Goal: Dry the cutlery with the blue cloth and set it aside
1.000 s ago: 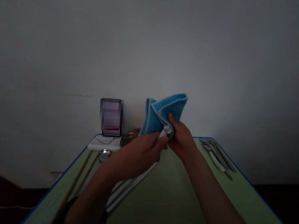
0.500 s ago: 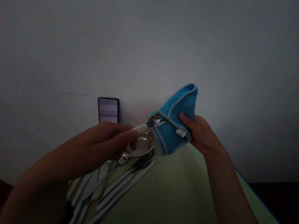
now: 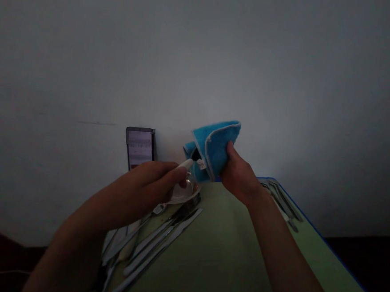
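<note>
White-handled utensil is gripped in left hand, far end hidden by folded blue cloth. Cloth is held above green tabletop by right hand. Cutlery is laid below, near metal bowl.

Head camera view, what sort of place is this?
Probably a room indoors, perhaps in a home: a green table stands by a plain wall, with metal cutlery on it and a phone standing upright.
</note>
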### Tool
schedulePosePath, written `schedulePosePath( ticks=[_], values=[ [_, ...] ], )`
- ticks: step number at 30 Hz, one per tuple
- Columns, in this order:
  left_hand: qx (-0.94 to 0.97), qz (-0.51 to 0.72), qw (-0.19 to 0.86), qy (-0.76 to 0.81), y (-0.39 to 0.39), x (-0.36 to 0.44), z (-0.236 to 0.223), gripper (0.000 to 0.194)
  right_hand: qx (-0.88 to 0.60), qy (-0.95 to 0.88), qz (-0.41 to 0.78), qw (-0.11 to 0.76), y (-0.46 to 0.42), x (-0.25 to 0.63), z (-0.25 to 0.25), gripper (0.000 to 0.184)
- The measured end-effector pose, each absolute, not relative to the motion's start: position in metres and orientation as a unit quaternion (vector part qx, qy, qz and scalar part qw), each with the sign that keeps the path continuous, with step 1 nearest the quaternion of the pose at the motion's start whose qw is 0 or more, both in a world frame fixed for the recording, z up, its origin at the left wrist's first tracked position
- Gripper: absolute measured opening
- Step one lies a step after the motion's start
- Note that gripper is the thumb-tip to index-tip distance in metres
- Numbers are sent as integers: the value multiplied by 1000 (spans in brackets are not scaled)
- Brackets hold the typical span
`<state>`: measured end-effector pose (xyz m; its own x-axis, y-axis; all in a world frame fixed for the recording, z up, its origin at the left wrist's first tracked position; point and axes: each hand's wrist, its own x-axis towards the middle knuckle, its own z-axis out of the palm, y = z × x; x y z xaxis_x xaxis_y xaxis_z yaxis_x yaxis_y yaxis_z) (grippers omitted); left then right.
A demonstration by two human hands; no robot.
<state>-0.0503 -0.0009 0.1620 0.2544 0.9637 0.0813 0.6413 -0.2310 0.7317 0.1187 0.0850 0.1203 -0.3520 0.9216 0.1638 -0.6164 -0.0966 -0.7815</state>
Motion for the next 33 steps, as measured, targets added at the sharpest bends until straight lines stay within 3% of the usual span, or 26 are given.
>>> schedulePosePath(
  ticks=[6, 17, 25, 33],
  values=[
    [720, 279, 294, 564, 0, -51, 162, 37, -214, -347, 730, 548, 91, 127, 121, 32],
    [722, 288, 248, 578, -4, -44, 167, 37, -84, -270, 815, 507, 98, 115, 105, 23],
    [699, 356, 209, 585, 5, -50, 164, 39, -57, -254, 796, 546, 89, 117, 112, 33],
    [709, 262, 244, 607, 0, -67, 163, 46, -74, -294, 756, 580, 96, 129, 113, 32]
  ],
)
